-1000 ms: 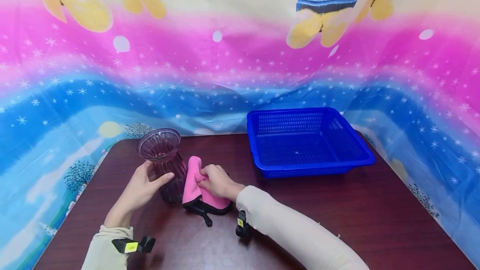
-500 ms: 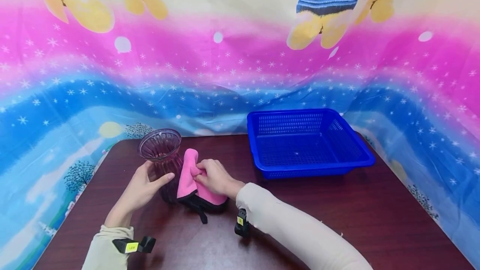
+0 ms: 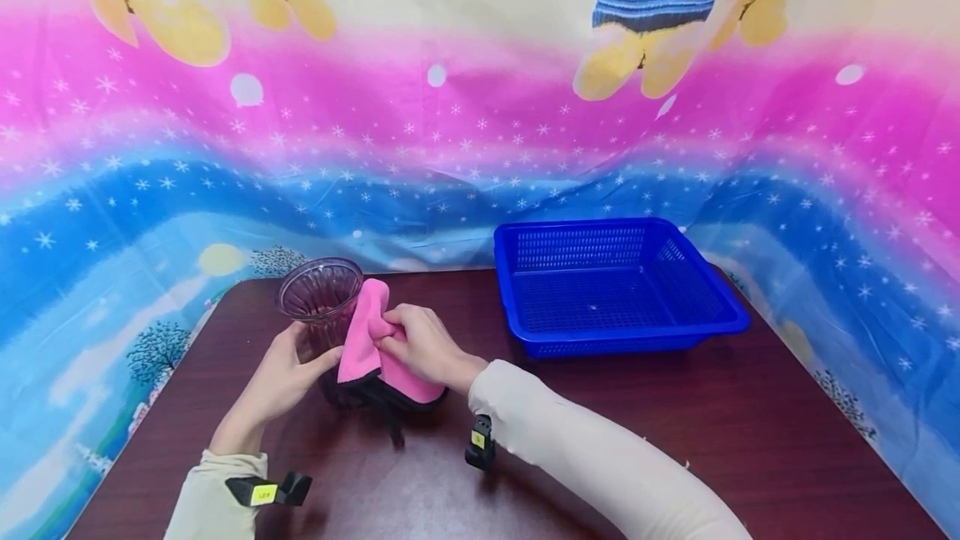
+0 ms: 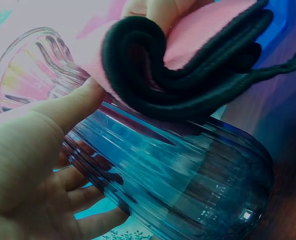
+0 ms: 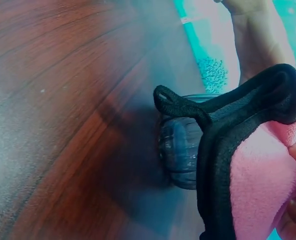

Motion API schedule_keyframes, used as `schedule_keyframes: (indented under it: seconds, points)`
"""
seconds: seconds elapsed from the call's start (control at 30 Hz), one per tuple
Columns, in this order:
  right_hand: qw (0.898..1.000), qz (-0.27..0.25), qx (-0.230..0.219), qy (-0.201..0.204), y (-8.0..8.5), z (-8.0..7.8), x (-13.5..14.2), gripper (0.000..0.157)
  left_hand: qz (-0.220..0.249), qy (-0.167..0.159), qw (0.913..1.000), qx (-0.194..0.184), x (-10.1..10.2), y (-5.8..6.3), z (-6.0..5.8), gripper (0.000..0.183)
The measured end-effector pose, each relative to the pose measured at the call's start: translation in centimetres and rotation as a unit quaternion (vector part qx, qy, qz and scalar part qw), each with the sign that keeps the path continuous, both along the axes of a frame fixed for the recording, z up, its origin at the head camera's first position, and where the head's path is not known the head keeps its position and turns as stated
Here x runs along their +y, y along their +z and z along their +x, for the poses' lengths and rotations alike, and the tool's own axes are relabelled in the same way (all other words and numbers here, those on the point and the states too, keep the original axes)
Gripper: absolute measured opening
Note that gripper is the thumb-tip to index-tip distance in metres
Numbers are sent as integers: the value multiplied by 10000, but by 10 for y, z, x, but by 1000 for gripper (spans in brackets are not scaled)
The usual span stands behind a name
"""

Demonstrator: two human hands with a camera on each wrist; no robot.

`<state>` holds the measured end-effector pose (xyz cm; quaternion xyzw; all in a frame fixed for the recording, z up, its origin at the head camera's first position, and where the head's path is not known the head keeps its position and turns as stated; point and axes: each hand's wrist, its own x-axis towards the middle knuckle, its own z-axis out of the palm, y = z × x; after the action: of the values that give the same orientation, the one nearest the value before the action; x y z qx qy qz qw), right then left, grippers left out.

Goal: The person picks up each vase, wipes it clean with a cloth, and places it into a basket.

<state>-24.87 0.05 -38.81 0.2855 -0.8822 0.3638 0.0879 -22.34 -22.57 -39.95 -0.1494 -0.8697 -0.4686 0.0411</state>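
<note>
A purple-tinted, ribbed glass vase (image 3: 321, 286) with a flared rim stands on the left of the table, tilted slightly in the head view. My left hand (image 3: 279, 377) holds it at the narrow upper part, thumb on the near side and fingers behind, as the left wrist view shows. A pink cloth (image 3: 362, 338) with black edging and a hanging loop is pinched in my right hand (image 3: 426, 344). The folded cloth lies against the vase's right side, close to my left thumb, and covers part of the glass. In the right wrist view the vase's base (image 5: 180, 152) sits on the table.
A blue perforated plastic basket (image 3: 630, 334) stands at the back right of the dark wooden table (image 3: 750, 432). Behind the table hangs a printed curtain (image 3: 450, 140). Both wrists wear black camera straps.
My right hand has moved the pink cloth up and to the left along the vase, from its lower right side toward the rim. My left hand and the vase have stayed in place.
</note>
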Motion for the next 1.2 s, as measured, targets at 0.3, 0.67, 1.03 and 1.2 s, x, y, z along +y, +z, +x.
schedule_keyframes:
  seconds: [0.3, 0.67, 1.03, 1.2]
  points:
    - [9999, -34, 148, -72, 10, 2, -2, 32, -178, 62, 9998, -84, 0, -1, 0, 64]
    - [9995, 135, 232, -185, 15, 4, -5, 33, -209, 91, 9996, -177, 1, -1, 1, 64]
    - [9984, 442, 217, -270, 19, 8, -9, 27, -125, 45, 9997, -221, 0, 2, 3, 66]
    - [9978, 541, 213, -333, 18, 9, -10, 23, -150, 48, 9996, -225, 0, 3, 2, 67]
